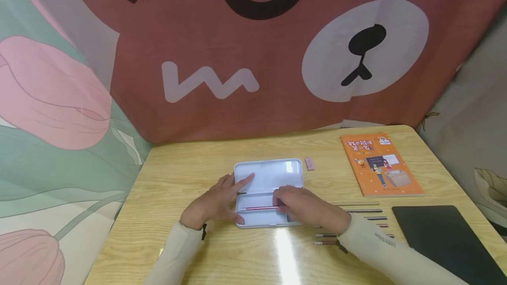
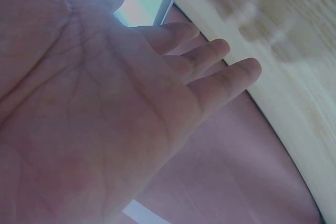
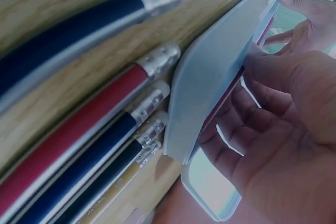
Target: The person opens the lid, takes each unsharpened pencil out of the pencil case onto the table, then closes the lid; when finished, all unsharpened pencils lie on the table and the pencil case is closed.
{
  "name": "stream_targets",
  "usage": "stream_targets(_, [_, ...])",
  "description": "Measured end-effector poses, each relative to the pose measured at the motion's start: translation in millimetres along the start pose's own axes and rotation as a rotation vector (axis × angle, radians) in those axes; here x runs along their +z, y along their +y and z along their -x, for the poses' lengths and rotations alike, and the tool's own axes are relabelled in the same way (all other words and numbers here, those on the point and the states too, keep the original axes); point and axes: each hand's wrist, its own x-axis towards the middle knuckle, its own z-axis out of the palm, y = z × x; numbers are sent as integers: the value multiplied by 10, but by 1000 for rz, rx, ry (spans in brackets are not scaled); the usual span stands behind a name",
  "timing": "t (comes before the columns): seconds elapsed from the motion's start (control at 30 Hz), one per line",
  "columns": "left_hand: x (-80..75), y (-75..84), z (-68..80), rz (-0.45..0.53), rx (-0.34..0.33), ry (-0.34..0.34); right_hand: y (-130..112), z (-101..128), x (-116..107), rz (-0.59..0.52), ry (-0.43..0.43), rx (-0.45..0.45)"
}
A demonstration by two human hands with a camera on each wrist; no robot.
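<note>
A pale pencil case (image 1: pixel 265 175) lies on the table with its lid folded back. Inside its tray is a red pencil (image 1: pixel 257 208), lying lengthwise. My left hand (image 1: pixel 211 206) rests at the case's left end, fingers spread, index finger on the lid and thumb near the front edge. In the left wrist view the palm (image 2: pixel 105 108) is bare and the fingers are extended. My right hand (image 1: pixel 306 206) reaches into the right part of the case and pinches the red pencil's right end, which its fingers hide. The right wrist view shows the pencil (image 3: pixel 223 98) along the fingers.
Several pencils (image 1: pixel 362 210) lie in a row right of the case, partly beneath the right forearm. A pink eraser (image 1: pixel 309 164) sits beyond the case's right corner. Farther right are an orange book (image 1: pixel 380 166) and a black flat board (image 1: pixel 447 236). A patterned cloth (image 1: pixel 277 113) hangs behind the table.
</note>
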Motion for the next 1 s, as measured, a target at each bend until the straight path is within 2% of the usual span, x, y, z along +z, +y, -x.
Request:
stream_targets(0.27, [3,9,-6,-3,-16,-2,-7,73,-80,18,97,-41])
stream_targets(0.5, [0,5,0,-4,-12,0,-27,352,-321,5,129,27])
stream_targets(0.8, [15,-1,-7,-25,-16,-6,167,1116,-478,-10,100,197])
stream_targets(1.0, [20,-6,-12,-20,-21,-6,286,1655,-398,39,122,228])
